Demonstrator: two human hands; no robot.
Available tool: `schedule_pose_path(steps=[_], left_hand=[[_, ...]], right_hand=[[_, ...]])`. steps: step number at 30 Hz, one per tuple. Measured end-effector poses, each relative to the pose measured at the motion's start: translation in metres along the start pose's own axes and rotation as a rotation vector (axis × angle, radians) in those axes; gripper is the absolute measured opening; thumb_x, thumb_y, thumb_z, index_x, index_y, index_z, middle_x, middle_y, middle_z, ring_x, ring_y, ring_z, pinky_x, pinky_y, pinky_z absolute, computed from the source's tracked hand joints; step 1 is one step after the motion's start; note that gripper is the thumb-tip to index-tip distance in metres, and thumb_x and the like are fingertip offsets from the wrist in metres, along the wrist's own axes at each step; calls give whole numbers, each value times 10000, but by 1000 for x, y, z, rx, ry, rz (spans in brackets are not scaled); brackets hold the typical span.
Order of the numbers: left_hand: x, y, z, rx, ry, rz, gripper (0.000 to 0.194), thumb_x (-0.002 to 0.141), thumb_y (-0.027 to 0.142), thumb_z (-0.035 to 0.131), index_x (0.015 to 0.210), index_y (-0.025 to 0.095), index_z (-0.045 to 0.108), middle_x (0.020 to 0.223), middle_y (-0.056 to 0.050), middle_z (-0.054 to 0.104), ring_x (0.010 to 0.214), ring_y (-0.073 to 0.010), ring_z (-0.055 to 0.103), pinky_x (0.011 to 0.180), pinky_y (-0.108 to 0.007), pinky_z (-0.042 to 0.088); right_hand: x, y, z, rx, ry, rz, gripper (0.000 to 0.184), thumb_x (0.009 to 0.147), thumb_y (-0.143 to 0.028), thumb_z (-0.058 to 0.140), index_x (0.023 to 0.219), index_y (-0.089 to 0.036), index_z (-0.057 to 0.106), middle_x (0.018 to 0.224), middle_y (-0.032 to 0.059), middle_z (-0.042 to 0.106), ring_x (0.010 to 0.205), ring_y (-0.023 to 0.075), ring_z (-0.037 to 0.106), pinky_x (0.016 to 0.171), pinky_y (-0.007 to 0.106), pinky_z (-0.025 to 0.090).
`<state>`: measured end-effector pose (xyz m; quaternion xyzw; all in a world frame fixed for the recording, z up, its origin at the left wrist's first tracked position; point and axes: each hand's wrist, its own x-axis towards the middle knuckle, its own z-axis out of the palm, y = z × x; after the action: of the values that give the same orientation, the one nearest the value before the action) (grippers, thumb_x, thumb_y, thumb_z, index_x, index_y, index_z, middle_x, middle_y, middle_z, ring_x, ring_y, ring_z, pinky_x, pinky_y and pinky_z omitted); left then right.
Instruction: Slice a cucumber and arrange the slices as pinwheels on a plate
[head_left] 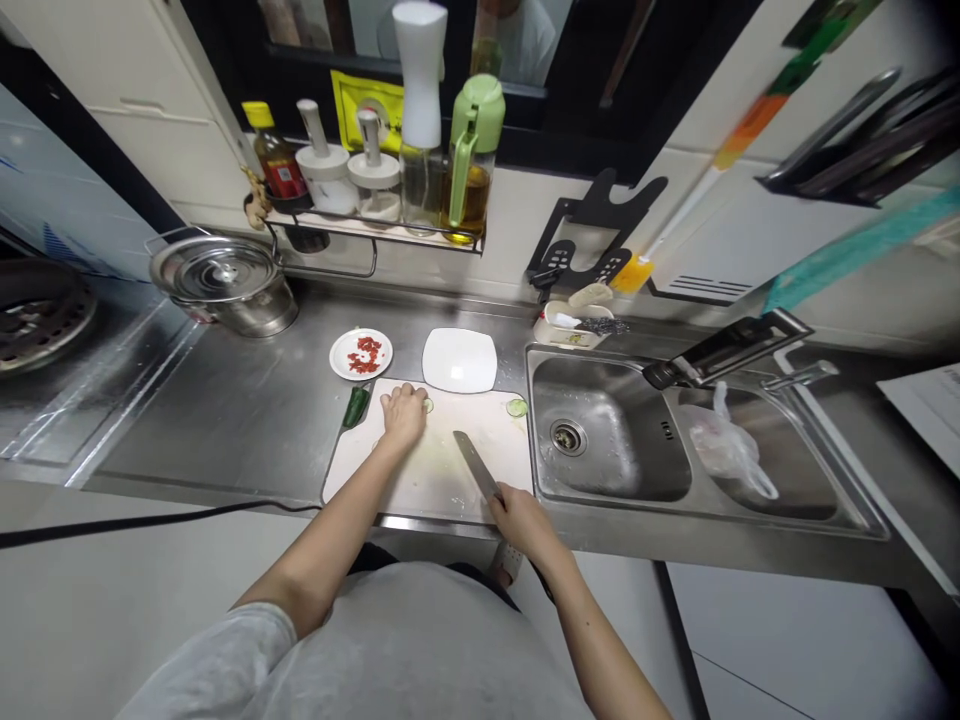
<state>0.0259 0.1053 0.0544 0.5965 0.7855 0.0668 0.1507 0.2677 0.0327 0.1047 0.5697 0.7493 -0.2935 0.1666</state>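
Observation:
My left hand rests on the white cutting board, its fingers curled down over a cucumber piece. Only the pale green cut end of that piece shows beside my fingers; the rest is hidden. In my right hand is a kitchen knife, gripped by the handle, its blade lying over the middle of the board and apart from the cucumber. A dark green cucumber length sits at the board's left edge. Near the right corner lies a pale cucumber slice.
Behind the board stand a white plate with chopped red pieces and a white square plate. A double sink adjoins on the right, holding a plastic bag. A lidded steel pot is at left; bottles line a wall rack.

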Motion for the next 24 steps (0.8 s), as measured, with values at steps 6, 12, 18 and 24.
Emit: schedule_pose_path(steps=[6,12,18,24], left_hand=[[-4,-3,-4,-58,25,-8,268,883,270,468,1088,239,638,1124,-115,608,1103,-292,505,920,-441,300],[-22,-55,-22,-33,239,-363,454,859,434,507,1270,242,531,1262,-153,561,1168,-342,471,918,-467,320],[-17,-103,-36,-59,47,-433,400,777,502,596,1099,264,614,1135,-115,673,1126,-345,522,904,-478,332],[-26,-114,-34,-350,81,-343,427,773,412,635,1174,282,564,1145,-52,683,1079,-263,575,918,-428,339]], right_hand=[[3,0,-1,-17,-13,11,274,946,-292,394,1018,-175,631,1027,111,706,949,203,633,649,260,304],[6,5,1,15,20,-14,265,949,-301,395,986,-175,626,968,97,708,897,202,637,642,256,296],[12,5,0,4,-16,0,253,952,-288,398,985,-182,625,970,91,707,902,198,634,633,249,284],[13,-2,-3,4,-23,-13,255,951,-280,392,978,-183,627,970,102,705,918,209,631,628,255,287]])
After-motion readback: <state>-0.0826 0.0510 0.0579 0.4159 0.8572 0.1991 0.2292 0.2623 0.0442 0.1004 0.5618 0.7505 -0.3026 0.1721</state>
